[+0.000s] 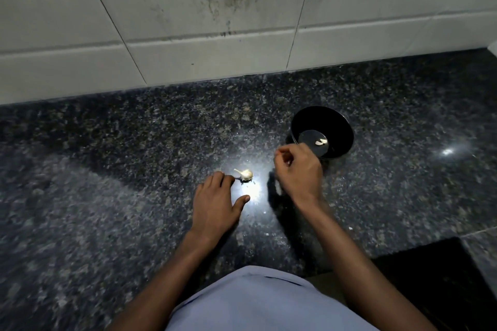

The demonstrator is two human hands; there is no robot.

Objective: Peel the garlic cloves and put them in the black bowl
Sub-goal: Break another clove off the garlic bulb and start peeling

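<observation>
A small pale garlic piece with a thin stem (pixel 245 174) lies on the dark speckled countertop (pixel 134 169), in a bright spot of light. My left hand (pixel 216 204) rests flat beside it, fingertips almost at the garlic, thumb spread out to the right. The black bowl (pixel 341 126) stands to the right, with a peeled clove (pixel 322 141) on its bottom. My right hand (pixel 298 169) hovers over the bowl's near left rim, fingers loosely curled; I see nothing held in it.
A white tiled wall (pixel 188 21) with dirty stains runs along the back of the counter. A dark square opening (pixel 441 277) sits at the near right. Small skin scraps (pixel 350 228) lie on the counter near my right forearm.
</observation>
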